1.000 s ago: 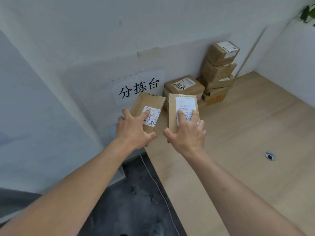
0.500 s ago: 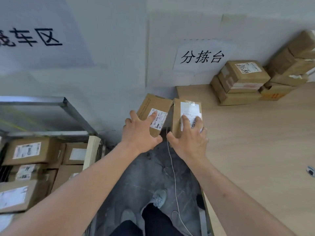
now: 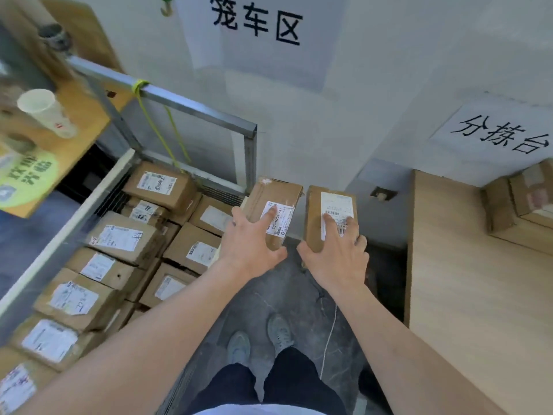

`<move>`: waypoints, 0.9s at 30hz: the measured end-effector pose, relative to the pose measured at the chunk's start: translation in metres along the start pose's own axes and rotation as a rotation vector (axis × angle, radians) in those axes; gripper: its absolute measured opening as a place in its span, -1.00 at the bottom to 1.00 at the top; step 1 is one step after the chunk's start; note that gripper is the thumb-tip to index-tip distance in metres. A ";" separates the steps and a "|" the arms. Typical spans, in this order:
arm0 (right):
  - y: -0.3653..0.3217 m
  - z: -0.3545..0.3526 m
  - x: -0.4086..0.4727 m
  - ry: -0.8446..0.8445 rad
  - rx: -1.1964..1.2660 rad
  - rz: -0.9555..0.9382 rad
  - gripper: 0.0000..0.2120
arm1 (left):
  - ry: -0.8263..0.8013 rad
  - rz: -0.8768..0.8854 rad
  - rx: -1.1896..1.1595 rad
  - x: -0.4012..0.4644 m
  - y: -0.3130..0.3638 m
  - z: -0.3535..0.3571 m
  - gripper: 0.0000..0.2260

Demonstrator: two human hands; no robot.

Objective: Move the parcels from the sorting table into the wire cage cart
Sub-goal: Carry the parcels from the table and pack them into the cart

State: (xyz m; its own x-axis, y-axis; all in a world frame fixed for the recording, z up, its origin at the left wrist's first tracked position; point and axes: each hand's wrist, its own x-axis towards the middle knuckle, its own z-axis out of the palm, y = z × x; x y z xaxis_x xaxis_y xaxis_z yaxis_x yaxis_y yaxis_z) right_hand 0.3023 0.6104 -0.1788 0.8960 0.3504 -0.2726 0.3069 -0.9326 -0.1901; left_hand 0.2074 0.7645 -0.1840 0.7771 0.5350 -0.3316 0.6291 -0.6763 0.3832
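- Left hand (image 3: 250, 245) grips left parcel (image 3: 273, 205); right hand (image 3: 336, 254) grips right parcel (image 3: 327, 214), mid-frame.
- Cart (image 3: 197, 112) at left, packed with boxes (image 3: 125, 238).
- Table (image 3: 478, 280) at right; cup (image 3: 46, 112) upper left.

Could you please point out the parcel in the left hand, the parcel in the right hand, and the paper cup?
Left-hand parcel (image 3: 270, 202): head view, on its bare cardboard top, above the label.
Right-hand parcel (image 3: 312, 217): head view, on the cardboard left of its label.
Paper cup (image 3: 48, 113): head view, on its white side wall.
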 end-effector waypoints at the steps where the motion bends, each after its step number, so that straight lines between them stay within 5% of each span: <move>1: -0.007 0.004 0.002 -0.017 -0.011 -0.033 -0.20 | 0.002 -0.040 -0.011 -0.001 -0.009 -0.001 -0.16; 16: -0.118 0.059 0.019 -0.238 -0.176 -0.632 -0.15 | 0.152 -0.619 -0.239 -0.054 -0.102 0.010 -0.17; 27: -0.195 0.112 -0.064 -0.355 -0.273 -0.998 -0.17 | 0.265 -0.971 -0.454 -0.159 -0.173 0.032 -0.20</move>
State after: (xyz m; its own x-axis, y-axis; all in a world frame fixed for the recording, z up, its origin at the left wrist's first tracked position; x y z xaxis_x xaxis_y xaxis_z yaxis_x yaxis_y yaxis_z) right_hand 0.1491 0.7790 -0.2295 0.0743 0.9232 -0.3770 0.9435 -0.1875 -0.2732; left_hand -0.0253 0.7805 -0.2254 -0.1064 0.8660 -0.4886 0.8802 0.3106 0.3588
